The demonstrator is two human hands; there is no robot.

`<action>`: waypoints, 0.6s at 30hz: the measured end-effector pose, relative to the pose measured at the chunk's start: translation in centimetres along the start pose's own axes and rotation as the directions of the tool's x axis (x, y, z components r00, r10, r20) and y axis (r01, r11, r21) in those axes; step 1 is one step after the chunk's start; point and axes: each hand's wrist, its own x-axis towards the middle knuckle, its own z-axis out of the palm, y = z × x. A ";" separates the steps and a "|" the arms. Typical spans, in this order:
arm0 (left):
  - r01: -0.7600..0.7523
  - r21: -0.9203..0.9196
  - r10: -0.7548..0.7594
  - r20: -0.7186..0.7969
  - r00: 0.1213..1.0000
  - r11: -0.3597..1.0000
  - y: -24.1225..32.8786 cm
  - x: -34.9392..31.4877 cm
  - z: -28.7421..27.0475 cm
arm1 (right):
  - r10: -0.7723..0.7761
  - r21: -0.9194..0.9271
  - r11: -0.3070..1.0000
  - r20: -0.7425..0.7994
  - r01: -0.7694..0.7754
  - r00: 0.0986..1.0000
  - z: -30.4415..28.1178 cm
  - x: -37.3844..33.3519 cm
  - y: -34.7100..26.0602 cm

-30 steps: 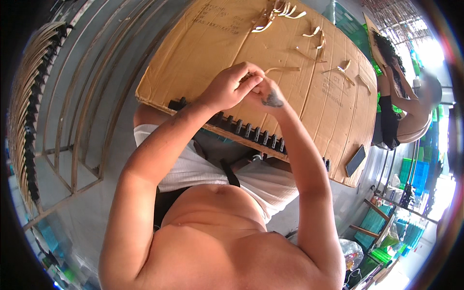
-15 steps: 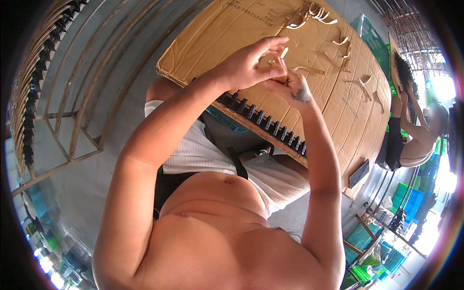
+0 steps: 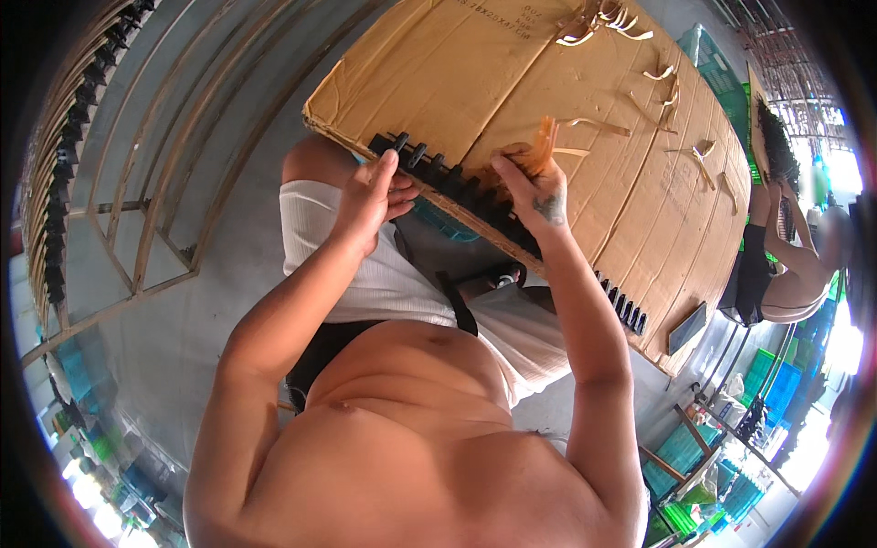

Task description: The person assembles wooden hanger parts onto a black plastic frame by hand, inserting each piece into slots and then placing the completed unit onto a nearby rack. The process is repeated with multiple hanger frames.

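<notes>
My right hand (image 3: 532, 183) is closed round a small bundle of thin orange-brown strips (image 3: 546, 139) above the cardboard-covered table. These strips stick up past my fingers. Along the table's near edge runs a row of black clip-like pieces (image 3: 437, 164), partly hidden behind my right hand and forearm. My left hand (image 3: 368, 199) is at the left end of that row, thumb raised close to the end pieces and fingers apart from it below the edge. Nothing shows in that hand, though whether the thumb touches a piece cannot be made out.
Pale curved strips (image 3: 607, 23) lie in a pile at the far side of the cardboard (image 3: 438, 73), with several loose ones to the right. A dark flat device (image 3: 687, 329) rests at the near right corner. Another person (image 3: 795, 274) works at the far right. A metal frame (image 3: 137, 247) stands at left.
My hands were together above the cardboard and are now apart. The left has come down to the near edge; the right has lowered slightly, its strip bundle now showing plainly.
</notes>
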 end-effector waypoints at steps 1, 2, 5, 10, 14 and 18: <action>-0.011 -0.005 0.011 0.016 1.000 1.000 0.1 0.2 0.2 | -0.030 -0.032 0.999 0.041 0.031 0.999 0.5 0.2 -0.2; -0.016 0.030 0.015 0.008 1.000 0.999 -0.4 0.8 0.0 | -0.058 -0.063 0.996 0.083 0.064 0.995 0.9 0.4 -0.7; 0.040 0.002 -0.040 0.024 0.999 0.999 -0.6 0.7 -0.4 | 0.054 -0.030 0.998 0.148 -0.050 0.988 2.4 0.7 -2.7; 0.009 -0.073 -0.008 0.012 1.000 0.997 -0.4 0.6 -1.1 | 0.018 -0.060 0.998 0.088 -0.013 0.996 5.3 3.4 -2.9; 0.022 -0.091 -0.021 0.014 1.000 0.996 0.0 0.6 -1.3 | -0.016 -0.164 0.985 0.191 0.048 0.982 6.9 5.9 -3.1; 0.033 -0.104 -0.032 0.010 0.999 0.994 0.2 1.3 -2.3 | 0.077 -0.368 0.928 0.347 0.061 0.935 6.4 7.4 -5.9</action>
